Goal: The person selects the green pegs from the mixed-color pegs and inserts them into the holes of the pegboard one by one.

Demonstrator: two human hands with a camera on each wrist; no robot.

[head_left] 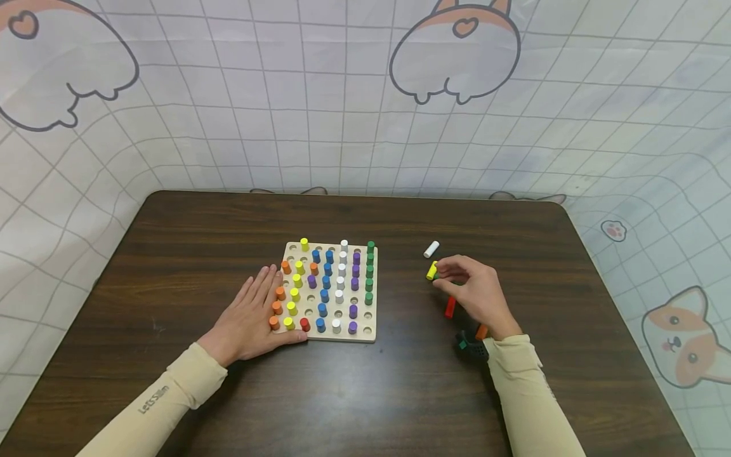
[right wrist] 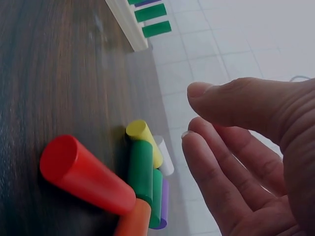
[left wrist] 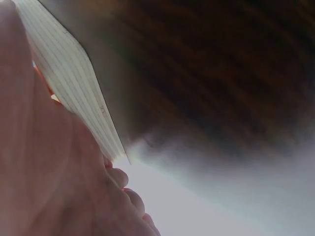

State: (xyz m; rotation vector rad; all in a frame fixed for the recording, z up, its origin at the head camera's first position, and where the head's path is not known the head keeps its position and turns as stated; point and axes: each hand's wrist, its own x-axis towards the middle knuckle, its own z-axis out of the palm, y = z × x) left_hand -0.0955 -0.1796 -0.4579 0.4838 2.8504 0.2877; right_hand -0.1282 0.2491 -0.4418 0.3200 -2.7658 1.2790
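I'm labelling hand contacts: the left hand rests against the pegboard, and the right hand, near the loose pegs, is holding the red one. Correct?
Not quite: the right hand holds nothing; the right wrist view shows the red peg on the table, clear of the fingers. The rest stands.

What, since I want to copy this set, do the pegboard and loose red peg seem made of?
Pegboard: likely pale, matte wood; grain-like lines run along its edge. Loose red peg: smooth, satiny; perhaps painted wood or plastic, since no grain shows.
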